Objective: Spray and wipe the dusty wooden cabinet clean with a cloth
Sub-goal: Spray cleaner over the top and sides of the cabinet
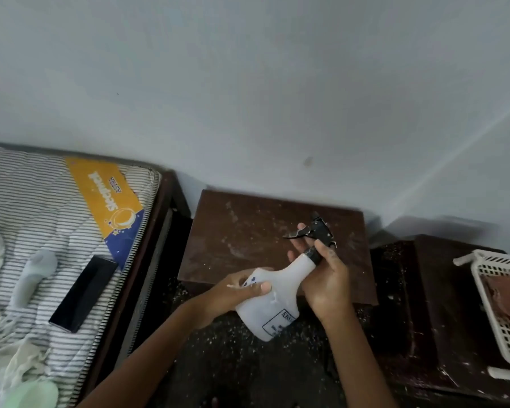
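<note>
The left hand (236, 293) curls round the body of the white spray bottle (274, 301) to steady it, while the right hand (327, 278) wraps its neck just under the black trigger head (318, 231), tilting it over the dusty wooden cabinet (248, 240), seemingly readying a spray.

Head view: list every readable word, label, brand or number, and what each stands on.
"KIN": start of the boxed label on the white spray bottle; the rest is too small or turned away.
Yellow label on the mattress: large white word, upside down and blurred, possibly "Sleepmax"; small purple word unreadable.
Nothing else legible.
</note>
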The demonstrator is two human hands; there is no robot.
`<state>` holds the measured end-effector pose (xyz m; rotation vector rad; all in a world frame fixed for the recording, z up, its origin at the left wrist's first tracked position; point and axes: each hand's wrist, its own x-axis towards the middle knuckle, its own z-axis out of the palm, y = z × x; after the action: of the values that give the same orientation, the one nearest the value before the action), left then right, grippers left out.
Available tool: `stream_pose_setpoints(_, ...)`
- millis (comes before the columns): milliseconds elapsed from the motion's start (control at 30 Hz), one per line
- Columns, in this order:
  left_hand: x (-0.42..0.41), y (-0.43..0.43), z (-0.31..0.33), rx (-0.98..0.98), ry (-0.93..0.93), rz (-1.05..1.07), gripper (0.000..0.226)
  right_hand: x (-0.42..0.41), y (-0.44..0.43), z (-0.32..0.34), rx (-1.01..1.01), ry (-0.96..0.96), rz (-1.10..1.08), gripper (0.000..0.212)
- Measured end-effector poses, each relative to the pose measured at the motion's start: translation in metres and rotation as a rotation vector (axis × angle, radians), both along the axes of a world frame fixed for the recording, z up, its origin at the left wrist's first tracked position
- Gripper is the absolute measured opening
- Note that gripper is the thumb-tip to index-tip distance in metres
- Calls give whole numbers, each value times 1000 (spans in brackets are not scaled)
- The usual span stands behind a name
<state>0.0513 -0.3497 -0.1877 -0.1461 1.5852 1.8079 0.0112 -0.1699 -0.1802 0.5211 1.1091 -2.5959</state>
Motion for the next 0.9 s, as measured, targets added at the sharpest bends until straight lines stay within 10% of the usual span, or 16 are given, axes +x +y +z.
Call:
stream_pose_setpoints(133,-1,14,-54,-17,-35,-64,75,-10,4,-61,-122,-67,-24,76)
stream_pose_setpoints(267,4,32,-97,-2,-154,-116,82,-4,22,-99,-55,-127,-70,25)
stream_pose_setpoints(467,7,88,-153,-136,-268,-88,63,10,77,-133,61,-206,-200,18)
stream_pose_setpoints(633,-3,80,-196,-1188,625,-306,58,14,130,-145,141,-319,-286,27)
stream_pose_setpoints(900,-7,38,-233,-1628,336,-492,86,23,187,-163,596,-180,-320,24)
